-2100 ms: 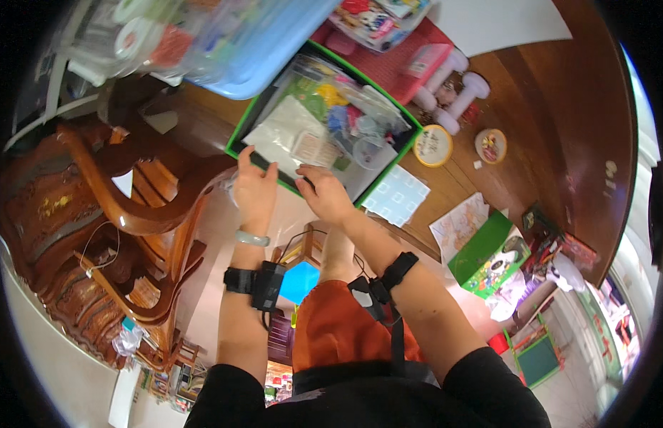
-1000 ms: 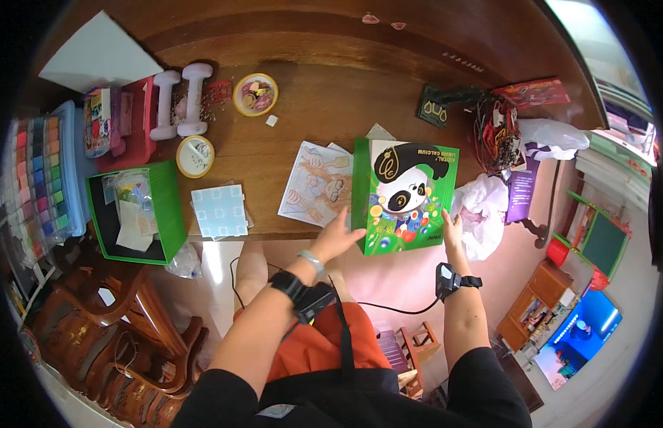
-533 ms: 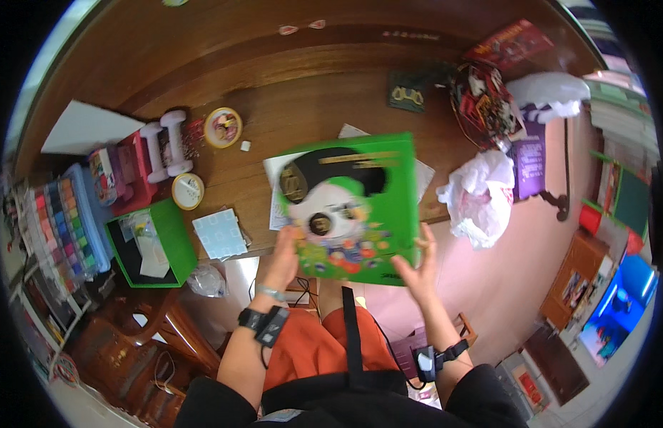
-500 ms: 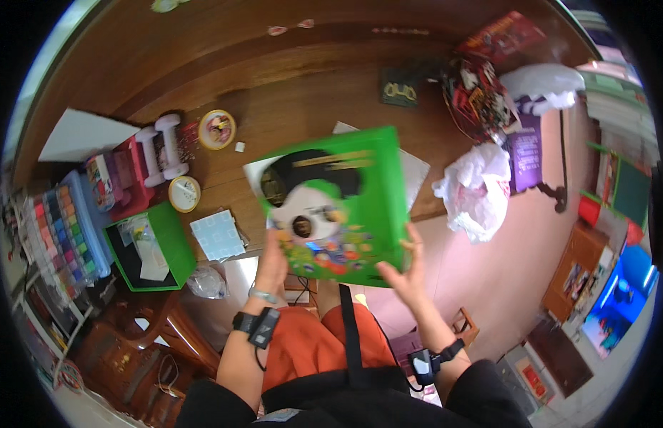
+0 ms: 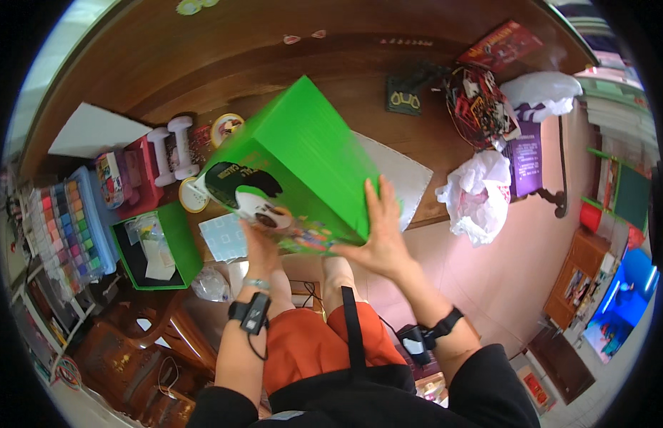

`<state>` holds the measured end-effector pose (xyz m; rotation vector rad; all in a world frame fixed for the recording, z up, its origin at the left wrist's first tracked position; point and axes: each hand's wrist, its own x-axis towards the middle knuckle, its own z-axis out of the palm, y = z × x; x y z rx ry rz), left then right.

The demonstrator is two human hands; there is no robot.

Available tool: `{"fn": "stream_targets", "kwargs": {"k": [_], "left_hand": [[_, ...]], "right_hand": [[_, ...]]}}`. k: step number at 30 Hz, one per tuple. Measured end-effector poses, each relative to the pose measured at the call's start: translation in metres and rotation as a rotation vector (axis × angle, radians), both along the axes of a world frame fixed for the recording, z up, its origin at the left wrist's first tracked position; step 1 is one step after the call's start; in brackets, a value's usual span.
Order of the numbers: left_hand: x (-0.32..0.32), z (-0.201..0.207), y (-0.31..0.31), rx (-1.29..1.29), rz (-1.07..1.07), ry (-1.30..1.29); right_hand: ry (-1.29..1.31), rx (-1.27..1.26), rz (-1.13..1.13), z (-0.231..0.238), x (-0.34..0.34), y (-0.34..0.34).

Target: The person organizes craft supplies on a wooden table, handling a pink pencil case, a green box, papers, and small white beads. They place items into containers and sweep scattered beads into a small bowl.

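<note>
You hold a large green box [image 5: 303, 160] with both hands, in the centre of the frame, lifted above the wooden table [image 5: 203, 64] and tilted, so that its plain green side faces up and its printed side with a panda picture faces toward you. Your left hand [image 5: 263, 250] grips the lower left edge of the box from below, with the fingers closed on the printed face. Your right hand [image 5: 378, 239] presses flat on the right side of the box, the fingers spread upward along the green surface and the thumb under the lower edge. Both wrists carry a black strap with a small device.

Under the box, a white sheet [image 5: 403, 178] lies on the table and shows at the right of the box. At the left of the frame, a smaller open green tray [image 5: 178, 242] stands with papers inside, and just beside it lies a pale blue square sheet [image 5: 224, 235]. Further left is a long case of coloured paints [image 5: 64, 221]. Two white dumbbells [image 5: 171, 146] lie in the upper left, near a round yellow tin [image 5: 226, 127]. At the right, a crumpled white plastic bag [image 5: 481, 196] hangs over the table edge, near a purple book [image 5: 525, 157]. Your lap, in orange cloth [image 5: 303, 346], is at the bottom centre.
</note>
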<state>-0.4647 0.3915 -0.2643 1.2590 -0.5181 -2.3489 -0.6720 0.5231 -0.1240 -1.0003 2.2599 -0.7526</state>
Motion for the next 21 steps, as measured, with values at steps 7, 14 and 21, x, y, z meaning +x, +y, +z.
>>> {"fn": "stream_targets", "kwargs": {"k": [7,14,21], "left_hand": [[-0.12,0.017,-0.011,0.376,0.013,0.115],[-0.2,0.003,-0.042,0.399,-0.031,0.35],[-0.207,0.024,-0.077,0.409,0.112,0.41]], "right_hand": [[0.384,0.03,0.329,0.037,-0.096,-0.059],[0.703,0.066,0.569,0.015,-0.158,-0.12],[0.755,0.041,0.461,-0.05,-0.17,-0.125]]}}
